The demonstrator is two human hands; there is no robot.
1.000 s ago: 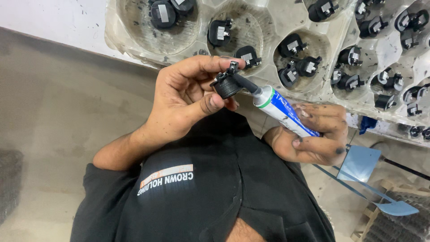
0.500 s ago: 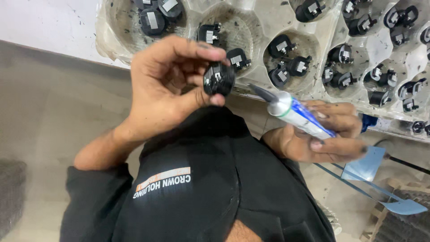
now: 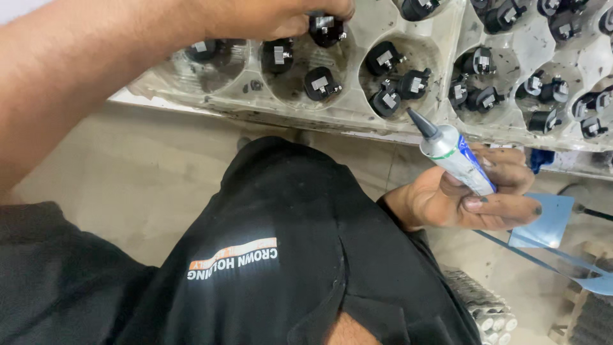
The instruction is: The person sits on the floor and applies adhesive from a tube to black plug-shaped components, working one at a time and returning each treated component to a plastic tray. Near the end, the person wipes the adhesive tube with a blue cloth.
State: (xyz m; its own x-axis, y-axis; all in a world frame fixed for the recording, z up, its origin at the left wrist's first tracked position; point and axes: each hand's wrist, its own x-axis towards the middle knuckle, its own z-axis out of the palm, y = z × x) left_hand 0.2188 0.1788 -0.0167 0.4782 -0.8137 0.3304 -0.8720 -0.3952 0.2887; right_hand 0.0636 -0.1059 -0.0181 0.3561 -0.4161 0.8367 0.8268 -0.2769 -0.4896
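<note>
Covering pale bench: moulded clear tray

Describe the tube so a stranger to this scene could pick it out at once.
Start at the pale moulded tray of small black parts that runs across the top. Just below its front edge, the right hand holds the tube. It is silver and blue with a dark pointed nozzle aimed up at the tray, the only long, slim thing here.

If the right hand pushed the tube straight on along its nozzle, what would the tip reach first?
The right hand aims the tube up and left. On that line the dark nozzle would probably first meet the tray at its near rim, just below the black parts in that pocket. Depth is unclear, so it might pass above the rim.
</note>
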